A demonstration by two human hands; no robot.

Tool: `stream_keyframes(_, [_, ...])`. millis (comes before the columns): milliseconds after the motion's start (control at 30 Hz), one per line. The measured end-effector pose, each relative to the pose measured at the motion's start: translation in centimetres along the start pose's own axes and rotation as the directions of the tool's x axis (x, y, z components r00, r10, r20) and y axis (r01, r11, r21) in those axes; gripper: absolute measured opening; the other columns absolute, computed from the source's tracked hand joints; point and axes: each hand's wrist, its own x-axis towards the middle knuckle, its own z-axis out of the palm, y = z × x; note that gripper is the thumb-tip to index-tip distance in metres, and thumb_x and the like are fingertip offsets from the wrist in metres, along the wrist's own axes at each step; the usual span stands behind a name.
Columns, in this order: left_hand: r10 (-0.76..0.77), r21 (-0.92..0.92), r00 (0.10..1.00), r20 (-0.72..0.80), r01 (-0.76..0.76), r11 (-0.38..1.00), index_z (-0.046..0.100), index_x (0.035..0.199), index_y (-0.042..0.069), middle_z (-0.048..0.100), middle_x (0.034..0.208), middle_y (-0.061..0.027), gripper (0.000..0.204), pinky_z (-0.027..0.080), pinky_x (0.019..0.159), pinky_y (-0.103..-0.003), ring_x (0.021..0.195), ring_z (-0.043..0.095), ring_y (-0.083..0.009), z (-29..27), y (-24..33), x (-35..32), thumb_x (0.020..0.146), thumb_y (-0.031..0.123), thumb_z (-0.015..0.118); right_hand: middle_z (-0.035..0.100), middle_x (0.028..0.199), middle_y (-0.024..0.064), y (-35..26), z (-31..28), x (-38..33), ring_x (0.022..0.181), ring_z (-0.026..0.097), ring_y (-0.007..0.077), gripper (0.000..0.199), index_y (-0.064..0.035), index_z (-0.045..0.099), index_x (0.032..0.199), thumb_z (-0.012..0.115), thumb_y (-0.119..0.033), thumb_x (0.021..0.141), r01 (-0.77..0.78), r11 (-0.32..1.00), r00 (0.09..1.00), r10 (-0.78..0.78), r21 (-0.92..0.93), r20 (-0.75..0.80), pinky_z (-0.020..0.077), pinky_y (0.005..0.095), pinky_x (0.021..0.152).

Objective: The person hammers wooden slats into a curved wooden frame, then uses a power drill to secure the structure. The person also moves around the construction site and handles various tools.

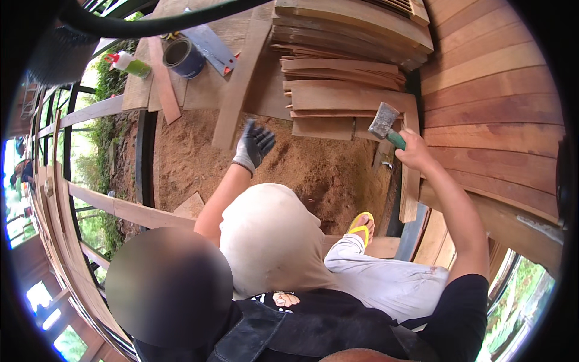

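- Plank wall (488,114) along the right, its boards reddish-brown; greenery (111,151) and a dark post (145,157) to the left; brown sawdust (193,154) over the ground in the middle;
- can (192,67), dark blue and open-topped, on the wooden bench (202,90); what it holds, I cannot tell;
- bottle (134,66), white and green with a red top, tilted near the can; its contents cannot be made out;
- stacked boards (347,93), right of the long plank (244,78);
- right hand (413,151), bare, fingers curled closed round the green handle of the hammer (384,122); hammer head near the boards' right end;
- left hand (253,146), gloved, fingers loosely half-spread, nothing visible in them; just beside the plank's near end.
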Motion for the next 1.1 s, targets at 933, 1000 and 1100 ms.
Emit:
stream_keyframes(933, [0.09, 0.393, 0.839, 0.536, -0.342, 0.853, 0.061, 0.126, 0.002, 0.07, 0.113, -0.0114, 0.029, 0.059, 0.087, -0.039, 0.098, 0.07, -0.0248, 12.8, 6.6, 1.1, 0.098, 0.012, 0.059, 0.05, 0.137, 0.0323, 6.2, 13.1, -21.1, 0.124, 0.051, 0.0472, 0.039, 0.0016, 0.065, 0.106, 0.075, -0.026, 0.081, -0.562, 0.826, 0.813, 0.562, 0.046, -0.155, 0.0431, 0.047, 0.106])
stream_keyframes(1000, [0.107, 0.309, 0.761, 0.64, -0.383, 0.871, 0.06, 0.126, 0.001, 0.07, 0.112, -0.012, 0.028, 0.059, 0.088, -0.039, 0.101, 0.07, -0.0253, 13.4, 7.7, -2.0, 0.099, 0.011, 0.058, 0.058, 0.126, 0.0273, 6.6, 13.1, -21.2, 0.118, 0.056, 0.0445, 0.041, 0.0006, 0.065, 0.111, 0.073, -0.022, 0.078, -0.523, 0.843, 0.825, 0.537, 0.123, -0.174, 0.0456, 0.046, 0.101])
stream_keyframes(1100, [0.093, 0.248, 0.645, 0.758, -0.419, 0.873, 0.058, 0.127, 0.001, 0.07, 0.115, -0.013, 0.029, 0.058, 0.09, -0.037, 0.104, 0.07, -0.0254, 16.3, 8.3, -7.6, 0.1, 0.006, 0.054, 0.064, 0.113, 0.0228, 7.8, 13.6, -22.8, 0.108, 0.062, 0.0407, 0.046, -0.0006, 0.064, 0.118, 0.071, -0.02, 0.077, -0.602, 0.738, 0.758, 0.649, 0.305, -0.072, 0.0489, 0.0435, 0.094])
